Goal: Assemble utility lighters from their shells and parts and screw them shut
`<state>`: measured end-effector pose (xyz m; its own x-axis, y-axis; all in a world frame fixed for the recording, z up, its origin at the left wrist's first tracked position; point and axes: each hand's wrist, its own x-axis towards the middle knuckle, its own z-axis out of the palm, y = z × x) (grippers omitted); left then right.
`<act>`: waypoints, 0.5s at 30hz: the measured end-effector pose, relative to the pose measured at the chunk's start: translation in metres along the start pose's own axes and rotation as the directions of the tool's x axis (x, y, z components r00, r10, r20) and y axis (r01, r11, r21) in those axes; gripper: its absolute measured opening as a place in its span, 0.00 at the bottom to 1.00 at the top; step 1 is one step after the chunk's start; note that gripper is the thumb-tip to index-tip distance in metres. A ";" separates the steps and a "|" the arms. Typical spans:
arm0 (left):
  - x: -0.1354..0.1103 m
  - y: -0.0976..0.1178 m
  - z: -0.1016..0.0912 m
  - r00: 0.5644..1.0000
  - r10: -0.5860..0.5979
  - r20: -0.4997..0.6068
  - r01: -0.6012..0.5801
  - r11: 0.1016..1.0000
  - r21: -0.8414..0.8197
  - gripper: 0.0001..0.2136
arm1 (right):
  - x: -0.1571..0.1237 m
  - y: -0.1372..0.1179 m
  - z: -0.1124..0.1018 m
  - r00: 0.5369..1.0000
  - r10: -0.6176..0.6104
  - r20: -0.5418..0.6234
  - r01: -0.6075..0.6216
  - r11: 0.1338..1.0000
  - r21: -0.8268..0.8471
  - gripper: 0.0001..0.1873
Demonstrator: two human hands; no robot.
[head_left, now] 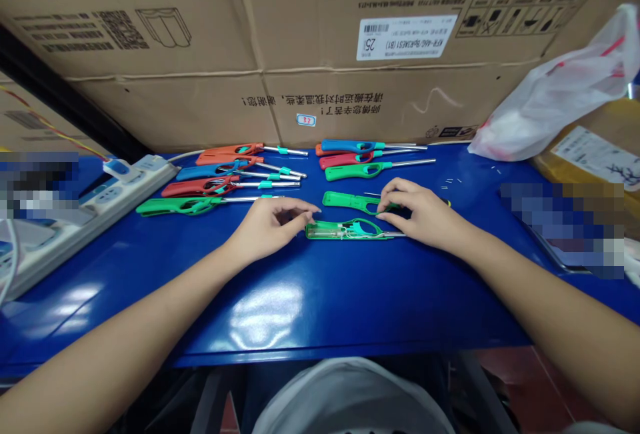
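Note:
An opened green lighter half with its inner parts showing lies on the blue table between my hands. My left hand rests beside its left end, fingers stretched toward it and touching the tip. My right hand has its fingers curled over the lighter's trigger end and over the second green shell half just behind. A thin metal tube shows under my right hand.
Several long lighters in orange, blue, red and green lie at back left; three more at back centre. A white power strip sits left. Cardboard boxes wall the back. A plastic bag lies right.

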<state>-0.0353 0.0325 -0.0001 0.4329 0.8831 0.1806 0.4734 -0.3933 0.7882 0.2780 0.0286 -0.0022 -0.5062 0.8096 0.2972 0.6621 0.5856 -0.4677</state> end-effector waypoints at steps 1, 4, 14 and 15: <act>0.000 0.001 0.000 0.998 0.031 -0.045 -0.030 0.999 0.030 0.14 | 0.000 -0.002 -0.001 1.000 -0.010 -0.013 0.010 1.000 -0.014 0.05; 0.000 0.004 -0.001 0.955 0.237 -0.176 -0.201 0.958 0.203 0.12 | 0.000 -0.012 -0.004 0.994 -0.013 -0.104 0.011 1.000 -0.022 0.04; -0.004 0.006 -0.009 0.786 0.614 -0.073 -0.523 0.723 0.451 0.20 | 0.000 -0.028 -0.002 0.913 0.407 -0.039 -0.349 0.824 0.446 0.17; -0.004 0.007 -0.009 0.788 0.611 -0.077 -0.521 0.727 0.447 0.20 | 0.000 -0.028 -0.002 0.906 0.422 -0.020 -0.366 0.807 0.464 0.18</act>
<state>-0.0406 0.0283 0.0095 0.5713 0.4750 0.6693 0.4622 -0.8601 0.2159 0.2602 0.0122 0.0125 -0.1681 0.9818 0.0887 0.4632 0.1581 -0.8720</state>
